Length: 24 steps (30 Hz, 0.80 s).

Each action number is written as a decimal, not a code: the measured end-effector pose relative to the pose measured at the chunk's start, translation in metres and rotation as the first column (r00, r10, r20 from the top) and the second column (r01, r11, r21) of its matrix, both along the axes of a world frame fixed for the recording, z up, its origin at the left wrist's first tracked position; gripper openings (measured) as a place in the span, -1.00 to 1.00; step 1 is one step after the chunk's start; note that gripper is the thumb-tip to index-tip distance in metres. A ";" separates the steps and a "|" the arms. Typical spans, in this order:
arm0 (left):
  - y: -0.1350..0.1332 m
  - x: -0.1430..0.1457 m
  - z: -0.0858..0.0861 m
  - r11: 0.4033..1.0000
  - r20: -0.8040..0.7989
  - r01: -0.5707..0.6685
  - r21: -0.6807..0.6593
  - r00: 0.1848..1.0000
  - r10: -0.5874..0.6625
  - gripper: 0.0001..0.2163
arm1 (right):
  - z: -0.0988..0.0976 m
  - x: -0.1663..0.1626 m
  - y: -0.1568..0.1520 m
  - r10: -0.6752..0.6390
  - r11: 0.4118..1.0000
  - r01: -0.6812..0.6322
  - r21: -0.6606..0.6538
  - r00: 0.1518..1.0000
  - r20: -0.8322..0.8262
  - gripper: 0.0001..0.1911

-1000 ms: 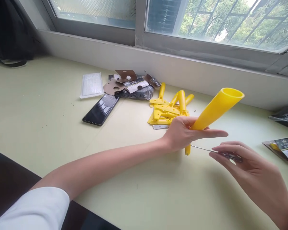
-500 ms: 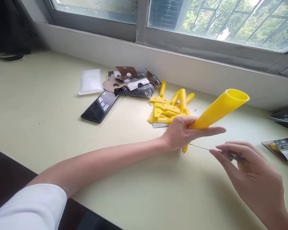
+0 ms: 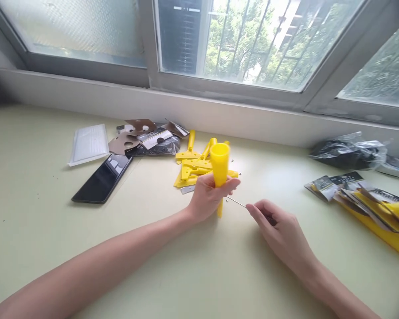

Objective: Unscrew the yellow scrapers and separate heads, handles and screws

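Note:
My left hand [image 3: 204,197] is wrapped round a yellow plastic scraper [image 3: 220,165], held upright with its hollow handle end up and its head low over the table. My right hand [image 3: 282,226] is closed on a screwdriver, its grip mostly hidden in the fingers. The thin metal shaft [image 3: 236,202] points left to the scraper's head; whether its tip sits in a screw is hidden. Just behind my left hand lies a heap of yellow scrapers [image 3: 190,155], with a metal blade [image 3: 187,189] at its front edge.
Opened cardboard and plastic packaging [image 3: 156,139] lies left of the heap, beside a black phone [image 3: 103,179] and a white packet [image 3: 89,145]. Packaged scrapers [image 3: 369,199] and a black plastic bag [image 3: 349,150] are at the right. A windowsill [image 3: 252,122] bounds the table's back.
The camera view has swung right and up. The scraper, which leaned to the right, now stands more upright in view. The screwdriver still points at its head.

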<state>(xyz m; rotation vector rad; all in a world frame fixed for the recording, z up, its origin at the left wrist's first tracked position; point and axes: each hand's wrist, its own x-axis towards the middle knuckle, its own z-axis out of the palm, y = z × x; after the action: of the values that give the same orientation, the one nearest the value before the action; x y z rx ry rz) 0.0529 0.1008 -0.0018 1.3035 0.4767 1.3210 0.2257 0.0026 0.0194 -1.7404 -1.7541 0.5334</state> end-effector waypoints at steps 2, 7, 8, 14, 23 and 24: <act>0.001 -0.002 0.002 1.000 0.022 -0.017 -0.001 1.000 0.017 -0.65 | -0.003 0.005 0.001 -0.009 1.000 0.010 0.015 0.998 -0.063 -0.60; 0.003 -0.007 0.006 0.995 -0.011 -0.077 0.062 0.997 0.078 -0.62 | -0.017 0.015 0.005 -0.027 0.996 0.044 0.084 0.981 -0.194 -0.63; 0.003 -0.008 0.007 0.994 -0.018 -0.086 0.073 0.996 0.088 -0.62 | -0.019 0.016 0.007 -0.013 0.996 0.031 0.087 0.979 -0.202 -0.64; 0.004 -0.011 0.009 0.982 -0.074 -0.126 0.141 0.988 0.138 -0.61 | -0.020 0.019 0.014 0.068 0.988 -0.045 0.150 0.985 -0.156 -0.76; 0.022 -0.024 0.023 0.940 -0.214 -0.026 0.341 0.971 0.105 -0.60 | -0.023 0.017 0.017 0.148 0.959 -0.106 0.261 0.978 -0.147 -0.81; 0.024 -0.025 0.025 0.937 -0.234 0.006 0.349 0.969 0.081 -0.60 | -0.023 0.015 0.017 0.169 0.953 -0.123 0.275 0.974 -0.150 -0.81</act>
<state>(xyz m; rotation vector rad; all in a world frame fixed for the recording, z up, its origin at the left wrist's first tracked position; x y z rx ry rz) 0.0284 0.1247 0.0230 1.7738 0.4516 1.3216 0.2408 0.0192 -0.0033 -1.3475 -1.7506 0.4720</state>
